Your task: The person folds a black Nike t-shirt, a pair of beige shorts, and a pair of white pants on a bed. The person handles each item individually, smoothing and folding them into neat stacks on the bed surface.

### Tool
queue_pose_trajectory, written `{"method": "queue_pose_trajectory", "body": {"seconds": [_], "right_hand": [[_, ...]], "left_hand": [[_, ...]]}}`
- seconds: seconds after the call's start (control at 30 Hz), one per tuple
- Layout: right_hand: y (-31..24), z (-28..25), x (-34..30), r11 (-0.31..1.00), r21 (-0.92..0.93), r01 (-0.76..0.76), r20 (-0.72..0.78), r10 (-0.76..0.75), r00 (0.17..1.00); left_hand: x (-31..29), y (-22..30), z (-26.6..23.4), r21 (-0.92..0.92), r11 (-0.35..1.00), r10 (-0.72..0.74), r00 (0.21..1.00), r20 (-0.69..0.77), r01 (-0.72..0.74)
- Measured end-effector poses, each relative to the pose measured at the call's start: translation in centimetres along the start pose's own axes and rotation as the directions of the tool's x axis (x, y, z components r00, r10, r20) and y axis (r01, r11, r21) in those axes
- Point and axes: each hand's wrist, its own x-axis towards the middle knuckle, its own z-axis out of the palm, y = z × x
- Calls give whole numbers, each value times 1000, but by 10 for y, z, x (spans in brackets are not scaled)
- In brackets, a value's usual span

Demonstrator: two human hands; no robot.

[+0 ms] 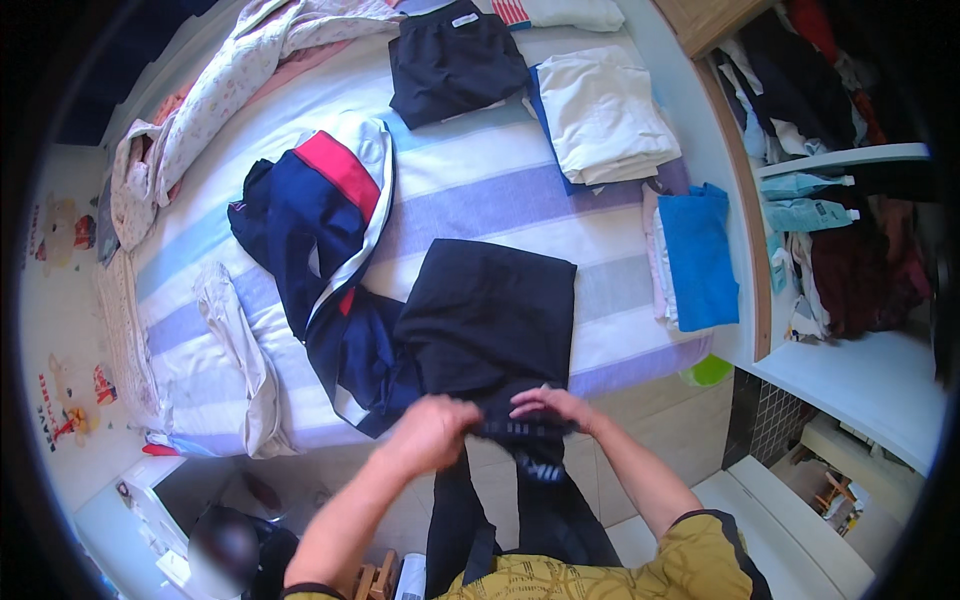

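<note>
Head view shows one black garment (493,320), one left hand (436,432) gripping its edge, one right hand (558,404) there, hold unclear.

Bed (625,270): one. Hands: two, left hand (435,432) and right hand (556,405), bed's near edge. Black garments (495,310): two, bed's far and near sides. Navy-red-white heap (320,215): one, bed's left half. Blue folded cloth (698,260): one, bed's right edge.

Lettering (48,413) on wall (62,335), white print (540,467) on black garment (490,320), small print (553,568) on shirt (610,580)
</note>
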Motion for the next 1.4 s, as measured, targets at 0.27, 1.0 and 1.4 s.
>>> {"method": "queue_pose_trajectory", "body": {"seconds": [0.27,1.0,1.4], "right_hand": [[-61,-52,44,833,362,418,-450,-237,861],[-74,-44,71,966,-223,133,-709,-254,657],[-12,-37,33,994,-89,70,-604,-109,789]], "left_hand": [[112,-54,-60,105,962,-101,684,-723,253],[96,-121,130,-902,-260,-922,367,125,-346],[54,-105,168,-766,-417,-892,383,240,-489]]}}
